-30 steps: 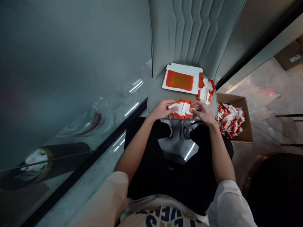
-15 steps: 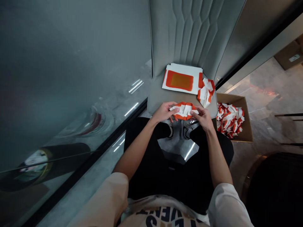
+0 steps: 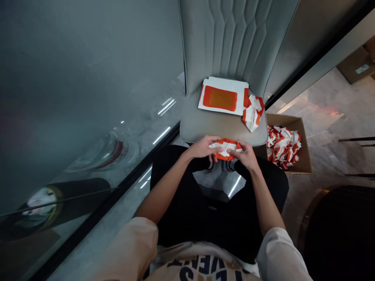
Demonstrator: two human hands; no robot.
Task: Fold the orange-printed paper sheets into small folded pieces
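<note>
In the head view, the step in hand seems to be the shaping of one folded orange-and-white paper piece (image 3: 225,145), perhaps the pressing of its creases. The piece is just before the front edge of the grey chair (image 3: 216,127), between the two hands. The left hand (image 3: 202,148) pinches its left end, with the thumb on top and the fingers behind and under. The right hand (image 3: 247,156) grips the right end in the same manner, but its thumb reaches further in, toward the middle. Both grips are closed on the thin paper, with almost no gap.

The next move probably calls for light, even pressure of the thumbs, so that the folds do not open or tear.

The forearms extend forward and converge above the dark trousers (image 3: 249,218), with the elbows bent. On the seat lie a stack of printed sheets (image 3: 219,97) and, touching its right side, another folded piece (image 3: 252,114). To the right, a cardboard box (image 3: 305,152) holds many similar pieces (image 3: 284,146).
</note>
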